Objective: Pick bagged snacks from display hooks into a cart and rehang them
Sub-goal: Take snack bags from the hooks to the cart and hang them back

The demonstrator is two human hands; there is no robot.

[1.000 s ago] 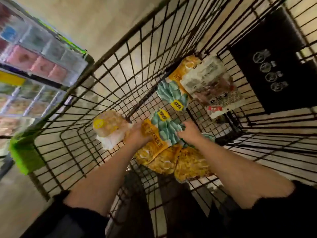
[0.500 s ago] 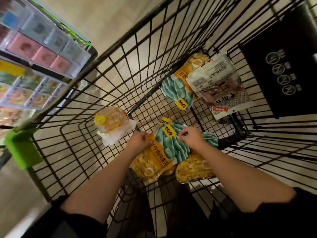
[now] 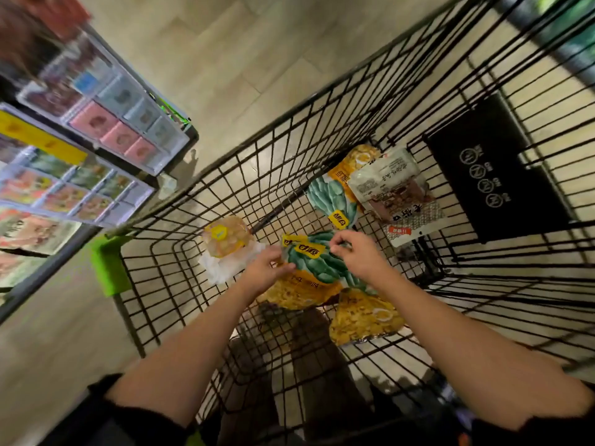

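Corn snack bag [image 3: 309, 268]: flat pouch, green husk print over yellow kernels, yellow tag at its top edge; lies on the cart floor, on top of a second like bag [image 3: 363, 320] that shows at lower right.
Left hand [image 3: 265, 273]: fingers curled onto the bag's left edge, appears to grip it.
Right hand [image 3: 357, 255]: fingertips pinch the bag's upper right edge near the tag.
Step in hand (judgement): taking the top bag out of the cart to rehang it.
How to do it well (judgement): grip near the header so the hang hole stays free; lift straight up so the bag below is not dragged along; film looks slick, so pinch firmly.
Third corn bag [image 3: 335, 194]: farther along the floor, partly under a white-and-brown pouch [image 3: 399, 194].
Round snack pack [image 3: 225, 241]: clear wrap, yellow label, crinkled white end; just beside the left hand.
Cart [image 3: 225, 175]: black wire grid, green corner bumper [image 3: 108, 265], black sign panel [image 3: 495, 169] on the right wall.
Display shelf [image 3: 106, 123]: blurred, rows of pink and pale packs, well apart to the left.
Floor: pale wood-look planks.
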